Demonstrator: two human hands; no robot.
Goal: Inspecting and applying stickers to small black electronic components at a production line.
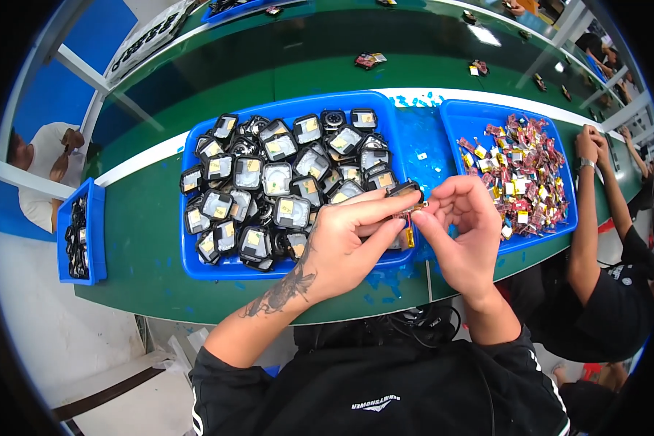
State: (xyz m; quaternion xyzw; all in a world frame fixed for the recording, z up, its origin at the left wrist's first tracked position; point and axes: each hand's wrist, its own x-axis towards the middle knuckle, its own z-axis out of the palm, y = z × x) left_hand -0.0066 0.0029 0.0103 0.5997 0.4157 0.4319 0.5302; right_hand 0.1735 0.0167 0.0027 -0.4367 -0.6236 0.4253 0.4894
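My left hand is closed round a black watch case, held above the right rim of the large blue tray. A small circuit board with a yellow part shows below the case, between my two hands. My right hand has its fingers curled, thumb and forefinger pinched at the board's edge; the fingers partly hide the contact. Inside the large tray lie many black cases with clear or whitish faces and yellowish labels. A second blue tray on the right holds a heap of small red boards with yellow parts.
Blue film scraps lie between the trays on the green table. A smaller blue bin of black parts stands at the left. Beyond runs a green conveyor with scattered boards. Co-workers sit left and right.
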